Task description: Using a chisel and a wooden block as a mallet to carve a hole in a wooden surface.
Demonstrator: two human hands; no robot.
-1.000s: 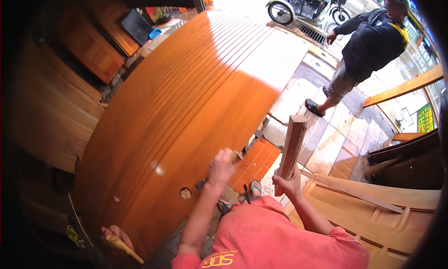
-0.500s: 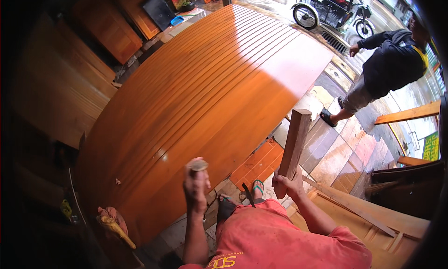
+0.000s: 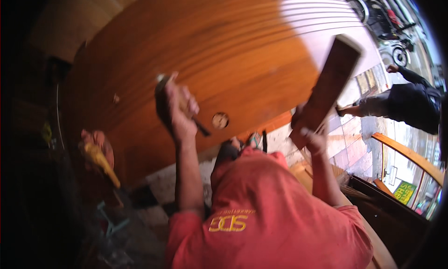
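My left hand (image 3: 179,109) is closed round a chisel (image 3: 161,94), its handle end up and a narrow dark blade sticking out below the fingers. It is above the large brown wooden door panel (image 3: 252,73), to the left of a round cut-out (image 3: 220,120) with a paler inside. In my right hand (image 3: 313,137) is a thick dark wooden block (image 3: 333,75), gripped near its lower end and tilted up to the right. The block is blurred and hangs over the panel's right edge.
A yellow tool (image 3: 100,161) lies by a pink cloth (image 3: 98,140) at the panel's left end. At the right, a person (image 3: 401,103) in dark clothes stands on the tiles near a parked motorcycle (image 3: 396,49). A wooden beam (image 3: 410,159) slants at the far right.
My view has turned and come closer to the panel. My left hand has moved up over it, baring the round cut-out. The wooden block has swung up and right.
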